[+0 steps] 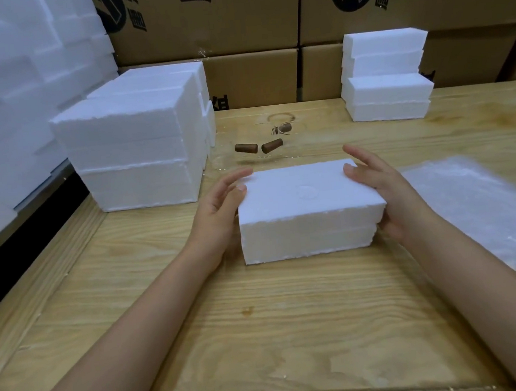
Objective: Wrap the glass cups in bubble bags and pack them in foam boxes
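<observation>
A closed white foam box [308, 209] stands on the wooden table [262, 326] in the middle of the view. My left hand [220, 211] lies against its left side, thumb on the top edge and fingers straight. My right hand [384, 190] holds its right side, thumb on the top and fingers spread behind. Beyond the box stand clear glass cups with brown wooden handles [258, 147], hard to make out. A stack of bubble bags [482, 207] lies flat to the right.
A tall stack of foam boxes [133, 143] stands at the left, a smaller stack [386, 75] at the back right. Loose foam pieces [7, 92] pile up at far left. Cardboard cartons [251, 24] line the back wall.
</observation>
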Demonstrator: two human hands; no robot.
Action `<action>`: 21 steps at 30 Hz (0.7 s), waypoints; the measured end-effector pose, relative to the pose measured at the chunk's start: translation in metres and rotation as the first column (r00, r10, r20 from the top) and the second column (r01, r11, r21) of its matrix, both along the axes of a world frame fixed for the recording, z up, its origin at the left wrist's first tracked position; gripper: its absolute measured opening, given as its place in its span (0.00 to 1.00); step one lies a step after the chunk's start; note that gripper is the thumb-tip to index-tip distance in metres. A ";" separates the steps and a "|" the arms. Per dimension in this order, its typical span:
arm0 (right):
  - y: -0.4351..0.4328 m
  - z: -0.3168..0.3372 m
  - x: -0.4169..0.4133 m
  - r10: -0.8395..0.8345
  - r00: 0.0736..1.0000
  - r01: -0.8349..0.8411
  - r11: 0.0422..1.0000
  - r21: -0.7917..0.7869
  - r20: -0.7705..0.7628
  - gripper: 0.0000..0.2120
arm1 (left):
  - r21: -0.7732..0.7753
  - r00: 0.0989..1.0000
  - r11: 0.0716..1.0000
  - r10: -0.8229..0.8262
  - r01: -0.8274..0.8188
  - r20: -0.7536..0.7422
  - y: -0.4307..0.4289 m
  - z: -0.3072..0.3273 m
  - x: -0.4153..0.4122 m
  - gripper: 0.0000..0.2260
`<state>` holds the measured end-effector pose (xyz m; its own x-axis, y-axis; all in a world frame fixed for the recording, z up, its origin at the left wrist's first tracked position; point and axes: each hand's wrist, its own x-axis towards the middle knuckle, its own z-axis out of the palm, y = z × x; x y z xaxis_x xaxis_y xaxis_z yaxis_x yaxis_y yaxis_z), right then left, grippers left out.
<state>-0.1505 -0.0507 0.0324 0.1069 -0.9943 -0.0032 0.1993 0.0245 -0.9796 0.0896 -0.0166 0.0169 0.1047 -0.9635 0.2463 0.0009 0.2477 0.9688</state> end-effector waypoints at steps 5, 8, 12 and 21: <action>0.013 -0.012 -0.009 0.048 0.997 -0.061 0.976 -0.207 -0.067 0.20 | -0.024 0.964 0.975 -0.215 0.221 0.156 0.009 -0.008 0.014 0.19; 0.013 -0.013 -0.021 0.230 0.960 -0.265 0.934 -0.241 -0.162 0.29 | -0.008 0.845 0.931 -0.329 0.366 0.422 0.013 -0.012 0.029 0.46; 0.010 -0.015 -0.022 0.199 0.959 -0.251 0.927 -0.277 -0.204 0.15 | -0.030 0.748 0.944 -0.240 0.327 0.618 0.011 -0.014 0.031 0.50; 0.009 -0.021 -0.035 0.320 0.751 -0.500 0.847 -0.181 -0.578 0.47 | 0.005 0.753 0.943 -0.270 0.334 0.600 0.007 -0.012 0.032 0.42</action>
